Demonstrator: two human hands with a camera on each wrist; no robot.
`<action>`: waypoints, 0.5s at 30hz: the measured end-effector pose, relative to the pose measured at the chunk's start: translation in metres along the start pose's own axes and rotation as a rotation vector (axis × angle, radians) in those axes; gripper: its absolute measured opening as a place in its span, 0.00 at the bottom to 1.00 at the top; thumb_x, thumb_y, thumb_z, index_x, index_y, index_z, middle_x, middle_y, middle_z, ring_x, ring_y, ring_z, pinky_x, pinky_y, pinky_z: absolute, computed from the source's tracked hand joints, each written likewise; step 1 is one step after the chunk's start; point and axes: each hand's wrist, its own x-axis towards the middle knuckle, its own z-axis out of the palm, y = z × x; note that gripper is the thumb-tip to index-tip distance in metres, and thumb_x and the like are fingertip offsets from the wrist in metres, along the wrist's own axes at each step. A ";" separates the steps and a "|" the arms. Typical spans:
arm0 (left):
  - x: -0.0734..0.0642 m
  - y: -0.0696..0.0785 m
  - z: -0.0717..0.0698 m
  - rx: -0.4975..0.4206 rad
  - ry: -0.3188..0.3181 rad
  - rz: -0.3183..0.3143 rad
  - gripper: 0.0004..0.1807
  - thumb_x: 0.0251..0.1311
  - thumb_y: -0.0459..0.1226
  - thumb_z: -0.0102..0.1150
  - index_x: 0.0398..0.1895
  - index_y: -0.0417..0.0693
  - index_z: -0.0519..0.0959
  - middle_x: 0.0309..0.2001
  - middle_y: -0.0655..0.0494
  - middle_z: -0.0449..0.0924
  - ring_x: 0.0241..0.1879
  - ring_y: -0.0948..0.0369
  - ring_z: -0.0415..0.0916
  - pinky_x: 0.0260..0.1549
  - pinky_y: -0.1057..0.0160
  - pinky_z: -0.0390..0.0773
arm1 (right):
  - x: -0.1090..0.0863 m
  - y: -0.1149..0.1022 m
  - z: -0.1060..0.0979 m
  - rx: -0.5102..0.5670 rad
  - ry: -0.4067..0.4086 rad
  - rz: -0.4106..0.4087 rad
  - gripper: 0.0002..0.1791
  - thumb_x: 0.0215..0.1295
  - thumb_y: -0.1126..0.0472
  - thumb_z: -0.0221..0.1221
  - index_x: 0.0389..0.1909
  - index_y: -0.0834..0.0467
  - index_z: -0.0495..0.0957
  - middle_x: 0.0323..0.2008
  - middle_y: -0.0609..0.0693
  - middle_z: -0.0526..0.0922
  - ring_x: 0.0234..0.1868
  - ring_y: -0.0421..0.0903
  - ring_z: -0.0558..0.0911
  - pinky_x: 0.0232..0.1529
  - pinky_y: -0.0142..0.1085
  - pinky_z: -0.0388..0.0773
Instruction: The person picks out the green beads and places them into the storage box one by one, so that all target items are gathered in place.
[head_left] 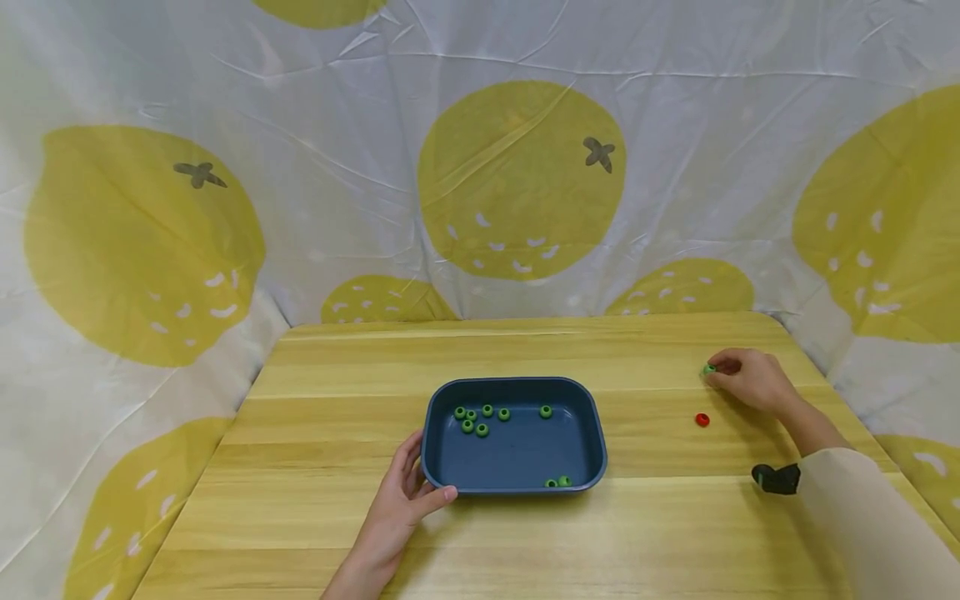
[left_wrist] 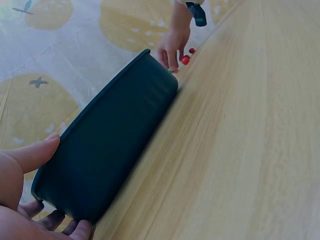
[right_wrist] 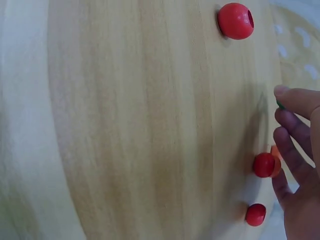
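Observation:
A dark blue rectangular tray (head_left: 517,487) rests on the table with several small green beads (head_left: 482,431) inside it. My left hand (head_left: 405,500) grips its near left corner, thumb on the rim and fingers along the outer side (left_wrist: 100,160). To the right of the tray, my right hand (head_left: 750,381) pinches a green bead (head_left: 708,369) between thumb and fingertips. In the right wrist view only a sliver of that green bead (right_wrist: 281,105) shows. Closer to me than the right hand lies a red bead (head_left: 702,420).
More red beads (right_wrist: 256,215) lie by the right hand's fingers, and an orange piece (right_wrist: 276,164) sits partly behind one of them. A black device (head_left: 776,479) is at the right sleeve. A lemon-print cloth (head_left: 517,183) hangs behind the wooden table (head_left: 360,350).

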 end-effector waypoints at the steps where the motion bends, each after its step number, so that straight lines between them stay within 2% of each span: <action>1: 0.000 0.000 0.000 0.000 0.001 0.002 0.51 0.60 0.29 0.73 0.82 0.51 0.53 0.80 0.47 0.51 0.77 0.46 0.53 0.66 0.60 0.68 | 0.001 -0.001 0.000 0.003 0.000 0.002 0.18 0.70 0.56 0.67 0.49 0.67 0.84 0.40 0.57 0.88 0.44 0.61 0.84 0.47 0.59 0.80; 9: 0.000 -0.002 0.000 0.015 0.005 0.010 0.51 0.60 0.30 0.74 0.81 0.51 0.53 0.80 0.47 0.52 0.77 0.47 0.53 0.69 0.55 0.64 | 0.009 -0.018 -0.002 0.032 0.002 -0.018 0.17 0.71 0.56 0.66 0.51 0.66 0.83 0.43 0.60 0.86 0.46 0.62 0.83 0.46 0.58 0.79; 15: -0.001 -0.001 0.000 0.000 0.004 0.024 0.51 0.59 0.28 0.73 0.81 0.50 0.54 0.80 0.47 0.52 0.76 0.47 0.55 0.66 0.61 0.68 | 0.016 -0.040 0.002 0.096 0.003 -0.035 0.16 0.72 0.57 0.66 0.51 0.65 0.83 0.44 0.59 0.86 0.48 0.61 0.83 0.45 0.54 0.81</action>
